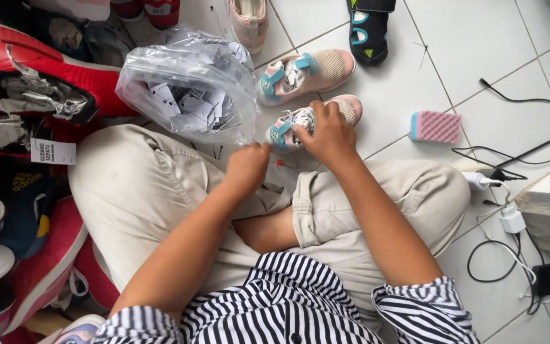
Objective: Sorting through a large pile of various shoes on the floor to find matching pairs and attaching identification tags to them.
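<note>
I sit cross-legged on a white tiled floor. My right hand [328,132] grips the nearer small pink shoe [350,108] with teal straps, covering its laces and tongue. Just behind it lies its matching pink shoe [316,70], on its side and untouched. My left hand [247,164] is closed, fingers pinched together beside the nearer shoe's heel; what it pinches is too small to make out. It hovers just below a clear plastic bag [189,83] full of white paper tags.
Red, blue and white shoes [27,83] are piled along the left. A black sandal [367,32] and a pale shoe [248,19] lie further off. A pink ridged sponge [436,126] rests to the right, with black cables and a white charger [512,220] beyond.
</note>
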